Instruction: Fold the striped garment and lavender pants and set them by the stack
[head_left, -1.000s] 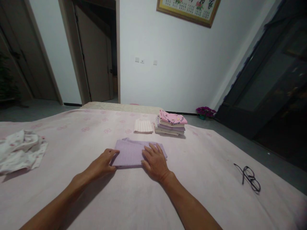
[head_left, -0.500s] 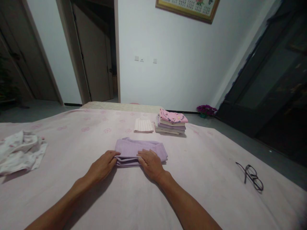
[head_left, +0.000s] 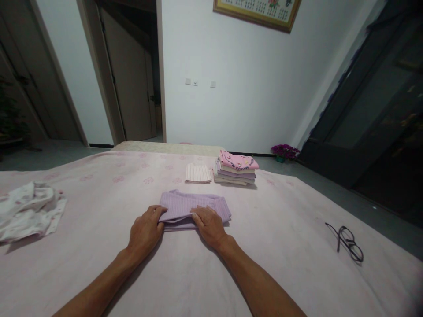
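A lilac ribbed garment (head_left: 193,204) lies folded flat on the pink bedspread (head_left: 99,198), straight ahead of me. Its near edge is doubled over, with a lower layer showing beneath. My left hand (head_left: 145,229) grips the left end of that fold. My right hand (head_left: 208,226) presses on the fold's top layer, fingers pointing left toward my other hand. The two hands are close together but apart.
Behind the garment are a folded striped cloth (head_left: 197,173) and a stack of folded clothes (head_left: 235,169) topped in pink. A crumpled white floral cloth (head_left: 29,212) lies left, black glasses (head_left: 345,243) right. Grey floor lies beyond the bed's right edge.
The garment's near edge, flat a second ago, is now doubled over under my hands. My hands have drawn slightly closer together.
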### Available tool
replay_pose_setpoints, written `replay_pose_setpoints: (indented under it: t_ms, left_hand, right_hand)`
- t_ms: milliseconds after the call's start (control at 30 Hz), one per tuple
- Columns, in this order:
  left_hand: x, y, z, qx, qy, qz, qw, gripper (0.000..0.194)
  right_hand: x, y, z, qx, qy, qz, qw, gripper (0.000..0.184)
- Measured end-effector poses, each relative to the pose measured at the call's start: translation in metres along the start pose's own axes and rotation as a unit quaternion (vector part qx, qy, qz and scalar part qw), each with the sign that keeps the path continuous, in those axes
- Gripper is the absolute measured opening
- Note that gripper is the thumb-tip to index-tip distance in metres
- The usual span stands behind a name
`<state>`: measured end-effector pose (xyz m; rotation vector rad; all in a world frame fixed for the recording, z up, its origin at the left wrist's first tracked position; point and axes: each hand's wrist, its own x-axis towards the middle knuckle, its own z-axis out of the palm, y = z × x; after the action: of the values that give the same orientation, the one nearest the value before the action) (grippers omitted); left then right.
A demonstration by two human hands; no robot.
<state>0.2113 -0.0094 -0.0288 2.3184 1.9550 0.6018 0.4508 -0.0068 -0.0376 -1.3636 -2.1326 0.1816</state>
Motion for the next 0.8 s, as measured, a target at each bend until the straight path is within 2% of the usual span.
replay_pose_setpoints:
  t_ms: [133,233,300,467,600,667,800]
  left_hand:
    - [-0.001,-0.010,0.000,-0.027,0.008,-0.009,1.000,0.046]
    - [-0.004,-0.015,0.000,-0.025,0.011,-0.005,1.000,0.048]
    - [-0.006,-0.017,0.002,0.009,0.004,0.014,1.000,0.053]
    - [-0.006,-0.024,0.004,0.107,-0.040,0.082,0.990,0.064]
    - [-0.006,-0.024,0.000,0.154,-0.063,0.075,0.983,0.064]
    - [-0.004,-0.019,-0.001,0.157,-0.047,0.113,0.980,0.062]
    - [0.002,-0.005,0.007,0.078,-0.021,0.263,0.961,0.053]
  right_hand:
    - [-0.005,0.002,-0.001,-0.022,-0.022,-0.043,0.999,0.029]
    - [-0.010,0.004,-0.004,-0.037,-0.045,-0.050,0.997,0.045]
    - [-0.011,0.006,-0.008,-0.048,-0.065,-0.049,0.996,0.055]
    - [-0.011,0.007,-0.019,-0.074,-0.116,-0.040,0.990,0.058]
    - [-0.011,0.006,-0.026,-0.075,-0.143,-0.044,0.986,0.063]
    - [-0.010,0.005,-0.026,-0.074,-0.153,-0.045,0.984,0.068]
    - [-0.010,0.003,-0.025,-0.085,-0.159,-0.045,0.982,0.066]
